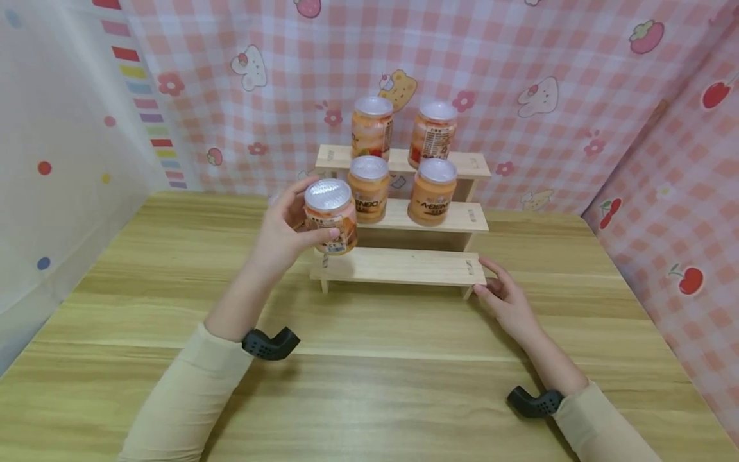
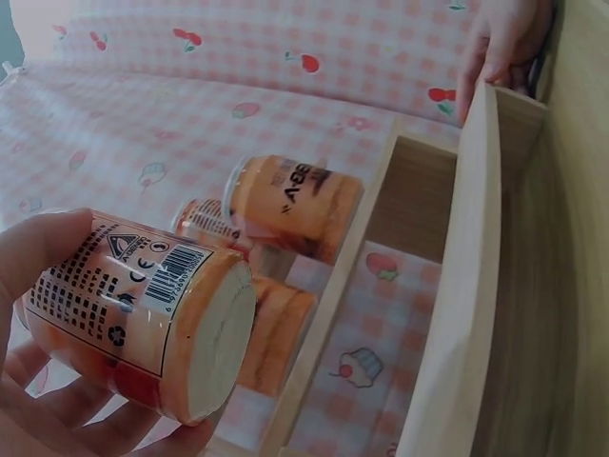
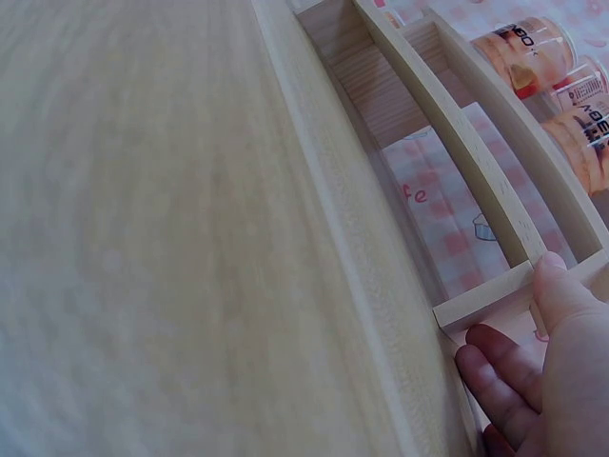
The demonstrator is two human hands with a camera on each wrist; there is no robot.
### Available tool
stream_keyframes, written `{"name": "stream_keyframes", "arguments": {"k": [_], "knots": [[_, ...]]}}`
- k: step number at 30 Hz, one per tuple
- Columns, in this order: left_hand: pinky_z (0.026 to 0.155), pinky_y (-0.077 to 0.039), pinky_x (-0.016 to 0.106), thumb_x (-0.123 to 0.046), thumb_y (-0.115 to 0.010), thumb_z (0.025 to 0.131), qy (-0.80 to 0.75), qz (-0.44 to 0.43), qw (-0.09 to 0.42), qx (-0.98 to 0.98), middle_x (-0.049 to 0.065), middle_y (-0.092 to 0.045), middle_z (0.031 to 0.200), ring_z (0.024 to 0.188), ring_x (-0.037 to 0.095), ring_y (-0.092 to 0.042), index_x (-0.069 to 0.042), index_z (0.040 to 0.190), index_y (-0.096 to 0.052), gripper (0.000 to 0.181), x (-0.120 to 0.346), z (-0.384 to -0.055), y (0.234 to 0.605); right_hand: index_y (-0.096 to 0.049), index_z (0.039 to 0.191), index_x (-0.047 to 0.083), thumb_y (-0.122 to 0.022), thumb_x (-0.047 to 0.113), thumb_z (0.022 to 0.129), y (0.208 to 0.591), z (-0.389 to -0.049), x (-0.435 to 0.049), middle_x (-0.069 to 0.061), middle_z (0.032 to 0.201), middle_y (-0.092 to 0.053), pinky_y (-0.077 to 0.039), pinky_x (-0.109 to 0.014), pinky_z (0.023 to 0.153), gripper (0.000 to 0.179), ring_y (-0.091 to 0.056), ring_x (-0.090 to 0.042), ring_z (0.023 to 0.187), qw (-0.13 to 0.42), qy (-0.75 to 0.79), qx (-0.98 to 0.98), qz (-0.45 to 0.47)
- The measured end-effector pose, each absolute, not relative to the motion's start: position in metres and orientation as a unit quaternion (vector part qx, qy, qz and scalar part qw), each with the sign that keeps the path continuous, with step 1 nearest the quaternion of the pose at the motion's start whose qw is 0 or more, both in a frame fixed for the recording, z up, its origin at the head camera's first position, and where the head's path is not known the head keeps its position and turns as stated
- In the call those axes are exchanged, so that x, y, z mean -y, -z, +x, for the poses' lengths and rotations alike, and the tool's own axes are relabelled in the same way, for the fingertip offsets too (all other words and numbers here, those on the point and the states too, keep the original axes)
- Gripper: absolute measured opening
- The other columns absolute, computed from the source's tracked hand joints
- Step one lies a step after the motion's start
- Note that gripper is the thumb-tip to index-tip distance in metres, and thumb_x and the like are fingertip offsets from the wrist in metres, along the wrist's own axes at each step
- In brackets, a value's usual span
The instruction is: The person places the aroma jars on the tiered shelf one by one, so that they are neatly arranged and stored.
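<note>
My left hand [image 1: 283, 228] grips an orange-labelled can [image 1: 331, 221] with a silvery lid, thumb across its label. The can is held upright in the air above the left end of the bottom step of a three-step wooden display rack [image 1: 398, 266]. In the left wrist view, the can [image 2: 143, 314] shows its barcode and pale base. At the rack's right end, my right hand [image 1: 508, 301] holds the bottom step. Seen from the right wrist, the thumb [image 3: 561, 286] lies at the step's corner, with the fingers curled around the side support.
Two similar cans, left [image 1: 369, 192] and right [image 1: 433, 196], stand on the middle step. Another pair, left [image 1: 372, 128] and right [image 1: 433, 135], is on the top step. A pink checked cloth [image 1: 300, 83] hangs behind the wood-grain table [image 1: 392, 398].
</note>
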State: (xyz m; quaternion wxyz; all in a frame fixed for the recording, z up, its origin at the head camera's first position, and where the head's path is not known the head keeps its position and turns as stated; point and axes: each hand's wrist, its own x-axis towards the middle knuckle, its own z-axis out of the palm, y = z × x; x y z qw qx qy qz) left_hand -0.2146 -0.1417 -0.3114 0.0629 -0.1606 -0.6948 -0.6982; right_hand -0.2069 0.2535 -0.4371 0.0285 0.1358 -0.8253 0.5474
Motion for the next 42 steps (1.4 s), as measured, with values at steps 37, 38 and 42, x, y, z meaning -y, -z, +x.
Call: {"name": "stream_keyframes", "arguments": {"k": [37,38,42], "knots": [[0.088,-0.050,0.040,0.004,-0.081,0.072,0.664,-0.173,0.025,0.727,0.014,-0.058,0.125,0.105,0.028,-0.056,-0.012,0.140,-0.046,0.078,0.101,-0.226,0.362,-0.033,0.149,0.010,-0.056,0.008,0.097,0.436,-0.207,-0.251,-0.030,0.117,-0.059,-0.046,-0.018,0.071,0.057,-0.057,-0.002,0.096,0.022,-0.553,0.823,0.125],[0.088,-0.050,0.040,0.004,-0.081,0.072,0.664,-0.173,0.025,0.727,0.014,-0.058,0.125,0.106,0.028,-0.056,-0.012,0.140,-0.046,0.078,0.101,-0.227,0.363,-0.033,0.149,0.010,-0.055,0.007,0.097,0.437,-0.207,-0.251,-0.030,0.117,-0.059,-0.046,-0.018,0.070,0.057,-0.057,-0.002,0.096,0.023,-0.553,0.823,0.127],[0.089,-0.049,0.040,0.005,-0.081,0.072,0.663,-0.171,0.025,0.728,0.013,-0.058,0.125,0.107,0.027,-0.056,-0.011,0.140,-0.045,0.078,0.100,-0.227,0.366,-0.033,0.149,0.009,-0.056,0.008,0.097,0.438,-0.208,-0.252,-0.029,0.116,-0.059,-0.046,-0.017,0.071,0.056,-0.058,-0.002,0.097,0.029,-0.550,0.824,0.132]]}}
